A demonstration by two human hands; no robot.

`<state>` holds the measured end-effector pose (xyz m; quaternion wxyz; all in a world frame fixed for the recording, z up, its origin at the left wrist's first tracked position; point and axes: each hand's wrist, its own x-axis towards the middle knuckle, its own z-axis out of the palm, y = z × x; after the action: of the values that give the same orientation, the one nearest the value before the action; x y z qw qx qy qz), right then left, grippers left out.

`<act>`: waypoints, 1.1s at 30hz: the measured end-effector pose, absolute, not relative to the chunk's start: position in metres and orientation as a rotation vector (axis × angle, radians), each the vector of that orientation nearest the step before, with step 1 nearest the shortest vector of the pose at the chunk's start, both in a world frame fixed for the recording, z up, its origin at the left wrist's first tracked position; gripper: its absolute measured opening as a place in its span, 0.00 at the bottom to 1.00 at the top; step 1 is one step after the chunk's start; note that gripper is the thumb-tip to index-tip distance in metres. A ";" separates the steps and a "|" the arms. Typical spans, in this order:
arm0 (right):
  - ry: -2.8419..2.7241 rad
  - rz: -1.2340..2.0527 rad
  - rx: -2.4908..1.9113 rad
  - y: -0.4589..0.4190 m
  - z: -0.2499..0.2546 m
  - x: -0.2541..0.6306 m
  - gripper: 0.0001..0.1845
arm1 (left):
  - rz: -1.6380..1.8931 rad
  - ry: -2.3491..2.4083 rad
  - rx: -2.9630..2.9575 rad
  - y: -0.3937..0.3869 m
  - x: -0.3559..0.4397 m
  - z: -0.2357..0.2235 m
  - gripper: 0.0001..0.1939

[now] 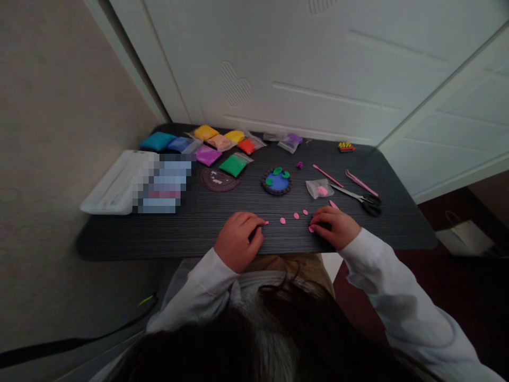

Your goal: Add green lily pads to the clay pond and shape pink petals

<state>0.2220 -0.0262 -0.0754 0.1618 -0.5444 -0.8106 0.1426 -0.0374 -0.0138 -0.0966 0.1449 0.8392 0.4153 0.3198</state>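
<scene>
My left hand (239, 240) rests by the table's front edge, thumb and index finger brought together at a small pink clay piece (266, 223). To the right, my right hand (335, 227) has its fingertips closed on another flat pink clay piece (312, 229), partly hidden by the fingers. Between the hands lie a pink clay oval (282, 220) and two smaller ones (296, 216). A longer pink strip (333, 205) shows just beyond my right knuckles. Farther back sits a round blue clay pond (277, 182) with a brown bumpy rim and green leaf shapes.
Bags of coloured clay, among them a green one (235, 165), line the back left. A white case (119, 183) stands at left, near a dark protractor (220, 180). Scissors (361, 198), a pink stick tool (328, 175), pink tweezers (361, 183) and a bag of pink clay (319, 189) lie right.
</scene>
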 end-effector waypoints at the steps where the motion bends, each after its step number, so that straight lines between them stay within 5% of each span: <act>1: -2.324 0.404 -1.552 -0.026 -0.075 0.222 0.05 | 0.932 1.202 2.413 -0.014 -0.038 -0.097 0.09; 33: -2.077 0.082 -1.734 -0.027 -0.061 0.240 0.12 | 0.777 1.318 2.442 -0.007 -0.035 -0.100 0.10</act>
<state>0.2404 -0.0274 -0.0607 0.2154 -0.6255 -0.7493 0.0297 -0.0347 -0.0075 -0.0996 0.1296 0.8401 0.4537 0.2675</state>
